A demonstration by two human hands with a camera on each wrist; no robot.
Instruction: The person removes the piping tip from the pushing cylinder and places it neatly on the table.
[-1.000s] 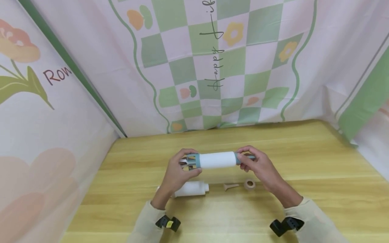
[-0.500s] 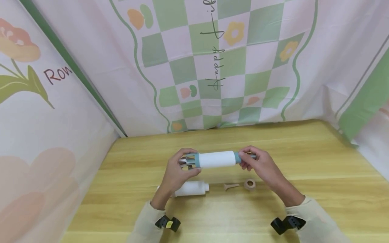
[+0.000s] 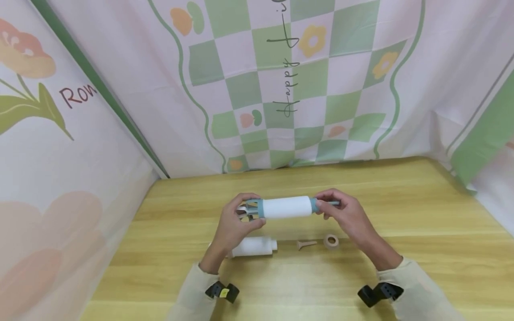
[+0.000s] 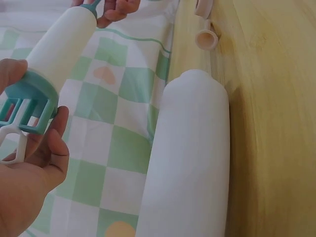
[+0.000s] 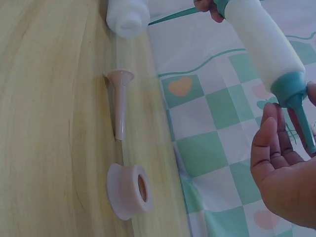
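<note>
A white bottle (image 3: 286, 207) with teal ends is held level above the table between both hands. My left hand (image 3: 234, 227) grips the teal slotted frame (image 4: 32, 98) at its left end, where a white loop handle (image 4: 14, 144) sticks out. At the other end, my right hand (image 3: 350, 219) pinches the teal nozzle cap (image 5: 289, 88), its narrow spout (image 5: 302, 121) pointing right. Below the left hand, a second white bottle (image 3: 254, 246) lies on its side. A beige nozzle (image 3: 307, 244) with a flared end and a beige ring cap (image 3: 331, 241) lie to its right.
The wood-grain table (image 3: 313, 285) carries the loose parts in a row. Behind it hangs a green-and-white checked cloth (image 3: 277, 102), with another printed cloth (image 3: 76, 147) along the left side.
The right hand's fingers and thumb have shifted slightly on the nozzle cap. My left hand keeps its grip on the frame. The head view has tilted a little.
</note>
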